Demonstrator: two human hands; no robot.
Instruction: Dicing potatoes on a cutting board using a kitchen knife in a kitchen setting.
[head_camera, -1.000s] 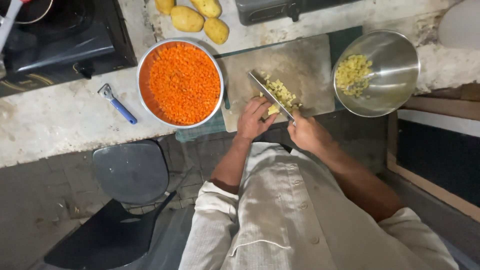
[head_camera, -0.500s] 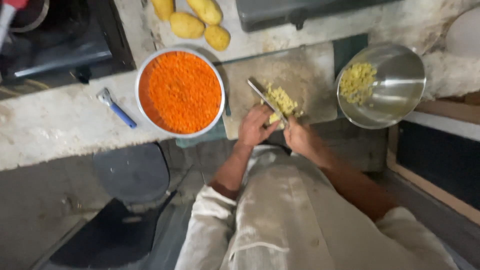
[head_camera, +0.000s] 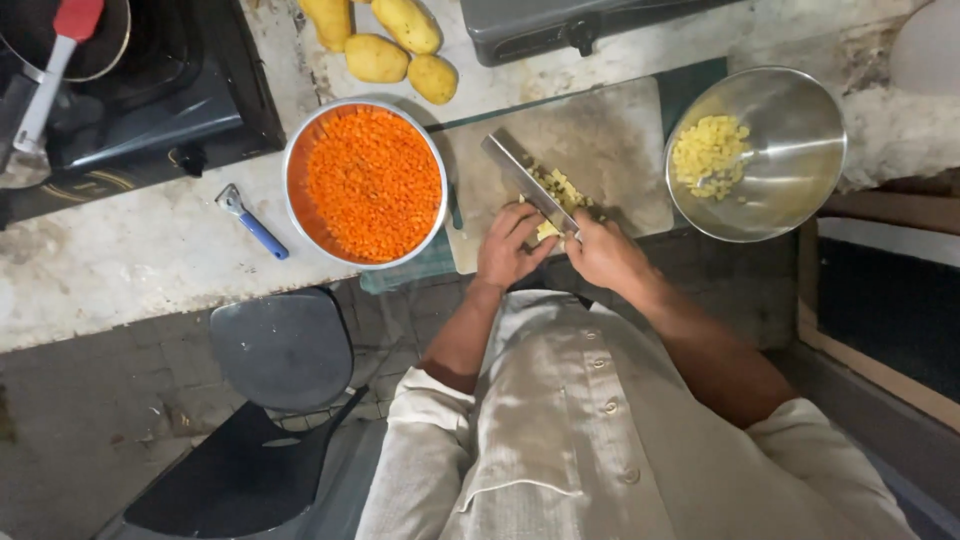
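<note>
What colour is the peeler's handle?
Blue, with a silver head; the peeler shows in the head view.

A cutting board (head_camera: 600, 150) lies at the centre of a counter (head_camera: 130, 260). On it, the left hand (head_camera: 508, 248) and right hand (head_camera: 600, 252) sit side by side at the near edge, with a knife (head_camera: 528, 180) and potato pieces (head_camera: 560, 195) just beyond them. A bowl of diced carrot (head_camera: 365, 183) stands left of the board, a peeler (head_camera: 250, 221) farther left. A metal bowl (head_camera: 790, 190) holding diced potato stands right. Whole potatoes (head_camera: 390, 40) lie at the far side, a stove (head_camera: 130, 90) far left.
</note>
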